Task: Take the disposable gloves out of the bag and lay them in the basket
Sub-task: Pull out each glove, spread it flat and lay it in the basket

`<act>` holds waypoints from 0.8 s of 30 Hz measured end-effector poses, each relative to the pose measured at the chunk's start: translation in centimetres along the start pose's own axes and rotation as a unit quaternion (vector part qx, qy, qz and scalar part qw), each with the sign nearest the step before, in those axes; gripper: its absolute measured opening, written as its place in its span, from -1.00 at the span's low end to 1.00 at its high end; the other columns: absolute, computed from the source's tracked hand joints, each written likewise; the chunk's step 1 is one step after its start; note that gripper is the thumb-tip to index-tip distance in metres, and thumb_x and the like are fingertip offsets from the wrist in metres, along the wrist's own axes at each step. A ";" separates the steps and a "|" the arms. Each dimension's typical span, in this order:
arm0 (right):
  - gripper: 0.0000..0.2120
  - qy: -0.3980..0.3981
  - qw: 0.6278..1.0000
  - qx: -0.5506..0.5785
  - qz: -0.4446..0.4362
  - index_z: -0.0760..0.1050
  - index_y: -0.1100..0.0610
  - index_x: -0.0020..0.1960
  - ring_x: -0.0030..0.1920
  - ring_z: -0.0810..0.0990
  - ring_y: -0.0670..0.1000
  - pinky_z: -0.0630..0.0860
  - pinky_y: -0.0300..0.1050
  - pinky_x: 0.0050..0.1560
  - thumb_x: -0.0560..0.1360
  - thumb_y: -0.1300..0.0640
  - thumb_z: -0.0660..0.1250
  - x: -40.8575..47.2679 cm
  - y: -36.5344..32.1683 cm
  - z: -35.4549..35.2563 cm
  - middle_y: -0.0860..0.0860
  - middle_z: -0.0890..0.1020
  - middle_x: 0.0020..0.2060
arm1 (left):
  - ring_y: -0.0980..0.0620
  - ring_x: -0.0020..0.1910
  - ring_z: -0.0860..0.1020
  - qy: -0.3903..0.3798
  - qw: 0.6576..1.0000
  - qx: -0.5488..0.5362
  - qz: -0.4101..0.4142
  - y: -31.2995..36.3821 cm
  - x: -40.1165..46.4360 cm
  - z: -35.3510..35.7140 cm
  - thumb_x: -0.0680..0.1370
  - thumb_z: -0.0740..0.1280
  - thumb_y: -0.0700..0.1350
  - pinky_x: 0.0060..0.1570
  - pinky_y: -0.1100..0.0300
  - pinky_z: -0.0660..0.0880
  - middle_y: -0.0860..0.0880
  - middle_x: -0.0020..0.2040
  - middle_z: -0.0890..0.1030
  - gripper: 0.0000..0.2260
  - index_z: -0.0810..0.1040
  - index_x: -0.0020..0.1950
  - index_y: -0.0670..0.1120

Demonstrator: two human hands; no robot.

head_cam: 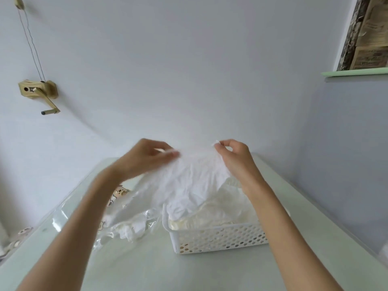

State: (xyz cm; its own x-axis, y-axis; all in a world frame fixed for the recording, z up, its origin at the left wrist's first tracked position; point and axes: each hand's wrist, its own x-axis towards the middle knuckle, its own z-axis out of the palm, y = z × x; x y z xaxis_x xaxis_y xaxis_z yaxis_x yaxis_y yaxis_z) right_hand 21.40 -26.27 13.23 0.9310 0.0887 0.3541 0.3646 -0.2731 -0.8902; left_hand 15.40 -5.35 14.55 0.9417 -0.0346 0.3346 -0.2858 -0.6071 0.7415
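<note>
A thin white disposable glove [193, 181] hangs stretched between my two hands above the basket. My left hand [147, 158] pinches its left edge and my right hand [233, 156] pinches its right corner. Below stands a white perforated plastic basket [220, 238] holding several crumpled whitish gloves [220, 208]. To its left lies a clear plastic bag [117, 217] with cartoon prints, more white gloves [132, 229] showing inside it. The lower end of the held glove touches the pile in the basket.
The pale green table [147, 269] runs to a white wall behind. A beige hand crank [39, 93] is fixed to the wall at the left. A green shelf [354, 72] juts out at the upper right.
</note>
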 end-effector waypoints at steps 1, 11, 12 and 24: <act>-0.77 0.006 0.999 -0.043 0.017 0.55 0.13 0.13 -0.05 0.58 -0.03 0.41 -0.27 -0.11 0.57 0.04 0.26 0.3 1.8 -0.4 -0.01 0.62 -0.06 | 0.18 -0.53 0.36 -0.019 0.999 0.036 -0.021 -1.3 1.1 1.4 0.51 0.38 0.00 -0.46 0.36 0.33 0.09 -0.52 0.48 -0.81 0.65 -0.14 -0.11; -0.80 0.036 0.926 -0.372 0.053 0.46 0.08 0.10 0.01 0.56 0.15 0.36 -0.12 -0.13 0.62 0.01 0.14 1.4 10.9 -4.2 0.07 0.62 -0.01 | 0.06 -0.16 0.49 -0.003 0.956 0.293 -0.019 -5.5 6.9 10.5 0.47 0.33 0.26 -0.19 0.20 0.33 0.12 -0.17 0.56 -0.73 0.63 -0.06 0.10; -0.80 0.037 0.919 -0.389 0.048 0.46 0.08 0.10 0.01 0.56 0.15 0.37 -0.12 -0.13 0.62 0.02 0.14 1.6 11.1 -4.2 0.07 0.62 -0.01 | 0.07 -0.17 0.49 0.001 0.955 0.297 -0.015 -5.6 6.9 10.6 0.48 0.32 0.25 -0.19 0.20 0.33 0.12 -0.15 0.57 -0.74 0.62 -0.04 0.10; -0.82 0.039 0.882 -0.469 0.014 0.50 0.13 0.07 -0.01 0.58 0.16 0.34 -0.12 -0.17 0.62 0.08 0.17 2.2 11.6 -3.9 0.09 0.62 -0.02 | 0.15 -0.03 0.49 -0.171 0.920 0.354 -0.006 -2.5 1.4 8.3 0.43 0.39 0.12 -0.16 0.22 0.33 0.24 -0.07 0.54 -0.82 0.51 -0.03 0.13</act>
State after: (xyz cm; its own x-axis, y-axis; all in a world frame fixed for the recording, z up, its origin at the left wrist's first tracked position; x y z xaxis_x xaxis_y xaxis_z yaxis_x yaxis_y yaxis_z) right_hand 27.55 -33.01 4.84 0.9220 0.0141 0.3870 0.1329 -0.9501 -0.2821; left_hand 18.88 -10.50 8.34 0.9794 -0.1983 0.0371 -0.2016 -0.9696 0.1390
